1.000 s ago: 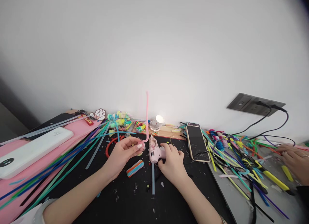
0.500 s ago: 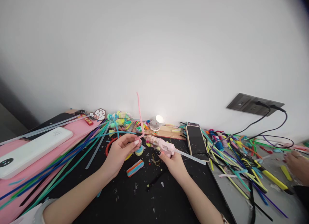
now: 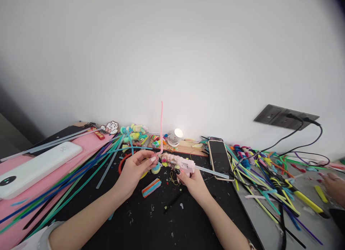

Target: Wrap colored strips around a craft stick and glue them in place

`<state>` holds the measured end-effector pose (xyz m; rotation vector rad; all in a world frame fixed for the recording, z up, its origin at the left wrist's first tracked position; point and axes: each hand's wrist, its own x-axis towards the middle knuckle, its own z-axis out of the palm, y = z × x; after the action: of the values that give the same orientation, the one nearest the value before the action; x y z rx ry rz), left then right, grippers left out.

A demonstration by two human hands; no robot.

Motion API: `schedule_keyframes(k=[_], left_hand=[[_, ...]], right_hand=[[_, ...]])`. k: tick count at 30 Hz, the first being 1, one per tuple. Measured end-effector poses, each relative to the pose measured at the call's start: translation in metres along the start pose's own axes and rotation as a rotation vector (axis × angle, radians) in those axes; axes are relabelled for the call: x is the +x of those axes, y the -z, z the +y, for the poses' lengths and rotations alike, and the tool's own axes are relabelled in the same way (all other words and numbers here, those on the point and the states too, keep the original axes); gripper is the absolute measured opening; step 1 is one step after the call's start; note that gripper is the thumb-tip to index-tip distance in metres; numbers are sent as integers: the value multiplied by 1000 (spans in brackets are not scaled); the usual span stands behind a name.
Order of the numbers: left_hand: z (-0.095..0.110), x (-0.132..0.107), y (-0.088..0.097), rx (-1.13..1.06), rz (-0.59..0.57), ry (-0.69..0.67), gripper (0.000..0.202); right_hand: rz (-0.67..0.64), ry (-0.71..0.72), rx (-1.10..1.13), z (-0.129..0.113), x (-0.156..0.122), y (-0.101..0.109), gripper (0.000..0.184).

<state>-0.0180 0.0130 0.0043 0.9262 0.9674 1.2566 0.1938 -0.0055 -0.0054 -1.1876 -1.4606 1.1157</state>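
Note:
My left hand is closed in a pinch on a pink pipe cleaner, whose long free end stands up against the wall. Its lower part is coiled at my fingertips. My right hand is wrapped round a pale pink hot glue gun, with a clear glue stick sticking out of its back end. The gun's front points left, close to the pink coil; whether they touch I cannot tell. Behind my left fingertips sits a small blue and yellow piece.
A striped bundle lies on the black mat. Farther back are a lit white cup and a phone. Pipe cleaners spread leftward beside a white power bank. At right are yellow-handled pliers and another person's hand.
The pink pipe cleaner's free end has swung right and now stands nearly straight up. The glue gun has shifted slightly left, its front nearer the coil.

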Motion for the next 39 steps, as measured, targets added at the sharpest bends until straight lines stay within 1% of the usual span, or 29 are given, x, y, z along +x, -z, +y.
schedule_keyframes(k=[4, 8, 13, 16, 21, 24, 32, 39], left_hand=[[0, -1, 0, -4, 3, 3, 30], [1, -2, -1, -5, 8, 6, 30], [0, -1, -1, 4, -1, -6, 28], [0, -1, -1, 7, 11, -11, 29], [1, 0, -2, 0, 23, -8, 30], [2, 0, -1, 5, 35, -12, 31], [6, -1, -1, 59, 78, -34, 32], [6, 0, -1, 133, 110, -59, 30]], right_hand=[[8, 19, -8, -1, 0, 0, 34], [14, 6, -19, 0, 1, 0, 31], [12, -7, 2, 2, 1, -1, 33], [15, -1, 3, 2, 1, -1, 32], [38, -10, 3, 5, 1, -1, 26], [40, -2, 11, 4, 1, -1, 26], [42, 6, -4, 4, 0, -2, 28], [33, 0, 2, 2, 0, -2, 25]])
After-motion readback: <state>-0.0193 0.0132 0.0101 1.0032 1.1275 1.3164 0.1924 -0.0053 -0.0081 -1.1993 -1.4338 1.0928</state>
